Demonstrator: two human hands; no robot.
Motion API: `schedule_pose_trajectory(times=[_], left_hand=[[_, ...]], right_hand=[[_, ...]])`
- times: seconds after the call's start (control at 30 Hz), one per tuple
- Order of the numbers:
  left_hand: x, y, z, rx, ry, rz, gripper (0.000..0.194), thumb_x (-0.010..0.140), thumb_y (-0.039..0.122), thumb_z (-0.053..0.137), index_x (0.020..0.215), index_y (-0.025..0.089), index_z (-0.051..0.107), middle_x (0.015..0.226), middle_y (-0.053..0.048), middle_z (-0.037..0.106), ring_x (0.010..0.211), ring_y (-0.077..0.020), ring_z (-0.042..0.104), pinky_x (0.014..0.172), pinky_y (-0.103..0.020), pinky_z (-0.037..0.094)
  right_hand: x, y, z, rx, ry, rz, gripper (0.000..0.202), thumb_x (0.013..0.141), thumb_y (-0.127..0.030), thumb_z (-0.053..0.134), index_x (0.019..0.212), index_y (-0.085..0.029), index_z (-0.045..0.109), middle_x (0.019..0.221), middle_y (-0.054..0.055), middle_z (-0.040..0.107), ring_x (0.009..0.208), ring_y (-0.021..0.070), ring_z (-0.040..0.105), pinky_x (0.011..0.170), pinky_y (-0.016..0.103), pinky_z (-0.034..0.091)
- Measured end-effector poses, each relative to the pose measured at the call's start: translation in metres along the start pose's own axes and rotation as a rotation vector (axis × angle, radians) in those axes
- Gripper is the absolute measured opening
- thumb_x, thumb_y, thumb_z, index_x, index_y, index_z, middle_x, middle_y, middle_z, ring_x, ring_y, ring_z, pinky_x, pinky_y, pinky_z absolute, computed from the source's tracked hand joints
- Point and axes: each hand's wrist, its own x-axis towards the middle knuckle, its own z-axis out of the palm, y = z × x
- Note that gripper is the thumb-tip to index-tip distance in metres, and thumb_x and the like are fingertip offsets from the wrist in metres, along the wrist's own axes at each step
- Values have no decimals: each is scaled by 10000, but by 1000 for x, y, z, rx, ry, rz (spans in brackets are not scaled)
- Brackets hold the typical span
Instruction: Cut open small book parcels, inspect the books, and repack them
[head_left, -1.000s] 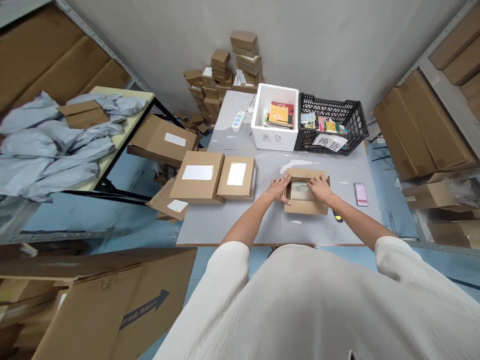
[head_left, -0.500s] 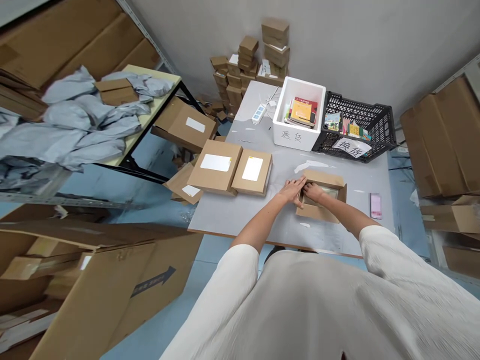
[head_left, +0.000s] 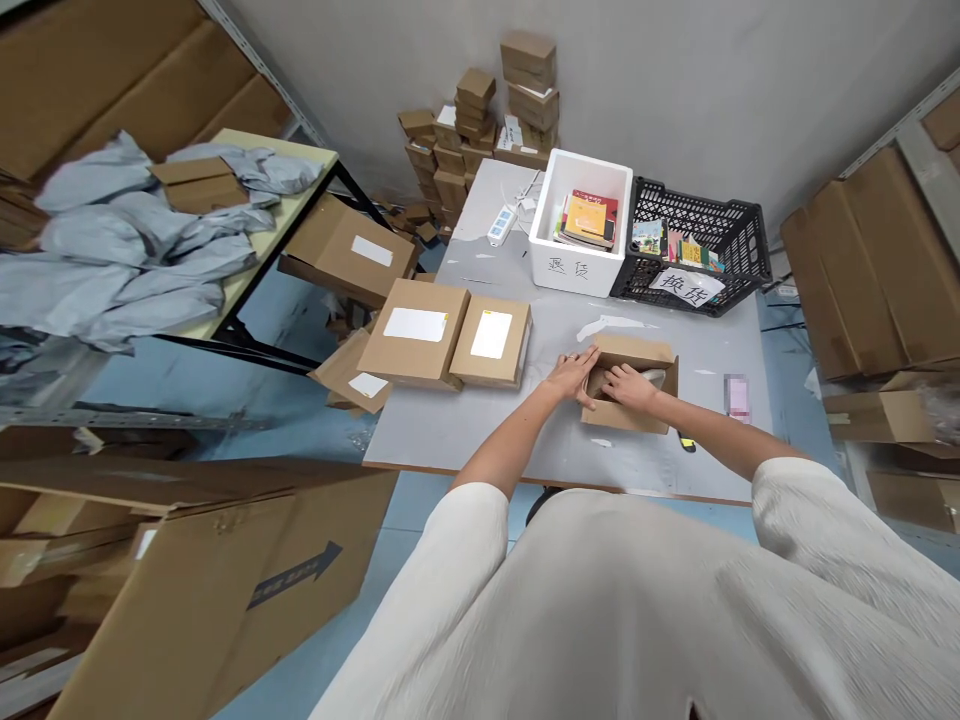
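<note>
An open cardboard box [head_left: 637, 412] lies on the grey table with its flaps spread. My left hand [head_left: 574, 377] rests against the box's left end, fingers apart, touching the cardboard. Inside the box, toward its left part, is my right hand [head_left: 628, 386]; its fingers are bent and point down, and what they touch is too small to make out. Something pale [head_left: 655, 377] shows in the box just right of that hand. A yellow and black tool [head_left: 686, 441] lies beside the box, partly under my right forearm.
Two labelled closed boxes [head_left: 416, 325] [head_left: 491, 342] sit left on the table [head_left: 555, 450]. Behind are a white foam bin [head_left: 577, 270] of books, a black crate [head_left: 694, 285] and a power strip [head_left: 501, 225]. A phone [head_left: 736, 397] lies at the right.
My right hand has shifted slightly left within the box, and its back shows more. The yellow and black tool has come into sight. The whole view has shifted, moving the table leftward in the picture.
</note>
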Motion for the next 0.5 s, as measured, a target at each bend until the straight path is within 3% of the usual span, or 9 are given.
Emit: schedule_pose_trajectory(times=[0.1,0.2,0.4,0.5], left_hand=[[0,2,0,2,-9,0,1567,663,832,845,1801,231,-50,1872,-186,3,1562,-482,380,1236,-516,303],[-2,4,1,-2,-7,-7,1558,672,806,850,1800,239,-62,1875,-169,-8,1570,-490,363,1241,-522,297],[-5,4,2,21,-5,-35,1583,657,821,857,1798,242,-76,1870,-190,-28,1578,-494,357,1252,-531,290],[-5,4,1,36,-11,-41,1610,641,838,862,1796,230,-81,1864,-216,-27,1565,-497,378,1242,-522,301]], right_hand=[[-15,1,-3,44,-87,60,382,1078,-157,431,1332,-192,714,1176,176,761,1061,312,628,978,424,365],[-29,4,-10,86,-73,96,359,1044,-133,494,1337,-200,688,1194,169,759,1058,302,650,967,401,380],[-75,27,-34,247,104,256,394,1000,-114,496,1348,-204,657,1292,178,733,1219,334,633,998,405,457],[-105,41,-41,422,287,394,420,1004,-148,461,1383,-219,627,1384,165,709,1252,338,637,1018,430,508]])
